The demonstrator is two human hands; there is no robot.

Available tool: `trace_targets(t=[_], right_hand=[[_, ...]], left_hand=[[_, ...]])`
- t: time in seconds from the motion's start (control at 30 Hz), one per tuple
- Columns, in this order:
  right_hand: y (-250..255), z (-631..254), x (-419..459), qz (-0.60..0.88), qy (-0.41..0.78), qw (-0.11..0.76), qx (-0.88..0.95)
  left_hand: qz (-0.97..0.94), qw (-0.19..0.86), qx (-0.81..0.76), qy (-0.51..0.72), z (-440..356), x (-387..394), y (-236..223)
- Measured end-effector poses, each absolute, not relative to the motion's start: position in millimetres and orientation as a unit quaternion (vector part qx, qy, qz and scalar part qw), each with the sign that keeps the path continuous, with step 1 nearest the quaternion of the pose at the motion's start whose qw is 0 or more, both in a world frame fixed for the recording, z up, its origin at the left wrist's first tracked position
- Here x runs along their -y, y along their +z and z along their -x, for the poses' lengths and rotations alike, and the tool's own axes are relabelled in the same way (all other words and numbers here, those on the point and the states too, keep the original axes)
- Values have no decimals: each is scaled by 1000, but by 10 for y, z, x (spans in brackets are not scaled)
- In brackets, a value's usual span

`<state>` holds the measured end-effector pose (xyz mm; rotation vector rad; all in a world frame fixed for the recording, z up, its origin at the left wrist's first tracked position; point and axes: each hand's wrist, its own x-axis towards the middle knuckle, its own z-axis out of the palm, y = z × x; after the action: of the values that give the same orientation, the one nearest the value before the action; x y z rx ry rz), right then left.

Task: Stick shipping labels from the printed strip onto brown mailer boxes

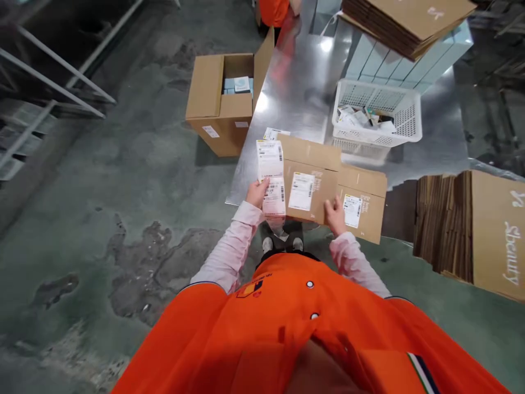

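Holding a label strip (271, 180) between thumb and fingers, the left hand (257, 192) is over the near left part of the metal table (295, 104) in the head view. The strip is printed with text and barcodes, lies against the left side of a flat box (324, 180), and hangs down past the box's lower edge. The right hand (336, 216) has its thumb and fingers closed narrowly on the lower right part of this flat box, which bears a white label (301, 191) between the two hands.

A second flat box (372, 189), also labelled, lies just right of the first, partly behind the right hand. Beyond the top of the strip, a loose label (275, 133) lies on the table, partly covered.

Farther back, a white basket (406, 117) holds a jumble of small packs (365, 117). Behind it, pale blue boxes (377, 60) stand in a row, with a pile of flat cardboard (410, 22) on top. To the right of the table is a carton stack (445, 224), its sheets on edge, with white lettering on the outermost one.

On the floor, left of the table, an open carton (219, 123) contains small blue boxes (241, 85); its flaps are spread. At the top of the view, a person in orange (273, 11) is partly visible beside the table. A rack (57, 71) with pale bars stands at the far left.
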<state>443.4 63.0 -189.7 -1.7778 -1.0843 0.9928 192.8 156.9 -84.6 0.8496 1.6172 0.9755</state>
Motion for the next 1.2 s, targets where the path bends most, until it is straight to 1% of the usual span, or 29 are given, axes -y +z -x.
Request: trace_targets(t=[0.03, 0.1, 0.17, 0.23, 0.3, 0.37, 0.4, 0.43, 0.47, 0.53, 0.63, 0.67, 0.77, 0.83, 0.9, 0.97, 1.0, 1.07, 1.13, 1.2], right_hand=[[-1901, -4676, -552, 713, 397, 439, 376], [-1879, -5207, -409, 757, 362, 431, 332], [-1812, -5631, -332, 780, 345, 393, 344], [-1701, -5765, -348, 782, 349, 368, 362], [-1559, -5539, -437, 751, 393, 360, 390], [-1406, -5032, -540, 654, 497, 363, 440], [-1334, -4730, -576, 561, 572, 374, 467], [-1269, -4430, -596, 501, 609, 400, 467], [-1215, -4155, -599, 478, 620, 425, 455], [-1145, -3741, -567, 461, 626, 439, 450], [-1101, -3508, -542, 457, 641, 381, 485], [-1089, -3507, -568, 462, 636, 370, 494], [-1033, -3577, -739, 494, 585, 385, 515], [-998, -3610, -857, 500, 555, 380, 546], [-999, -3607, -927, 497, 555, 357, 563], [-1060, -3577, -974, 495, 579, 324, 560], [-1113, -3555, -1008, 495, 589, 307, 560], [-1252, -3507, -1136, 506, 567, 288, 582], [-1414, -3459, -1365, 541, 489, 296, 617], [-1581, -3420, -1664, 590, 405, 289, 636]], left_hand=[[-323, 556, -642, 418, -1991, -1557, -772], [-297, 618, -597, 417, -2089, -1513, -650], [-312, 634, -576, 411, -2138, -1420, -582], [-347, 624, -566, 413, -2154, -1272, -579], [-384, 615, -562, 398, -2164, -1091, -627], [-421, 630, -559, 337, -2173, -919, -695], [-440, 642, -555, 294, -2172, -849, -724], [-455, 650, -551, 257, -2164, -795, -746], [-464, 652, -550, 239, -2148, -758, -759], [-458, 641, -555, 268, -2090, -727, -762], [-405, 602, -581, 369, -1984, -729, -743], [-391, 593, -592, 380, -1957, -727, -743], [-380, 560, -627, 385, -1938, -690, -780], [-371, 522, -659, 395, -1970, -650, -839], [-345, 474, -697, 413, -2007, -614, -922], [-318, 456, -716, 423, -2021, -590, -1025], [-308, 473, -710, 421, -2014, -582, -1083], [-295, 547, -673, 401, -1977, -570, -1206], [-267, 617, -642, 370, -1921, -549, -1334], [-228, 649, -641, 340, -1863, -494, -1455]])
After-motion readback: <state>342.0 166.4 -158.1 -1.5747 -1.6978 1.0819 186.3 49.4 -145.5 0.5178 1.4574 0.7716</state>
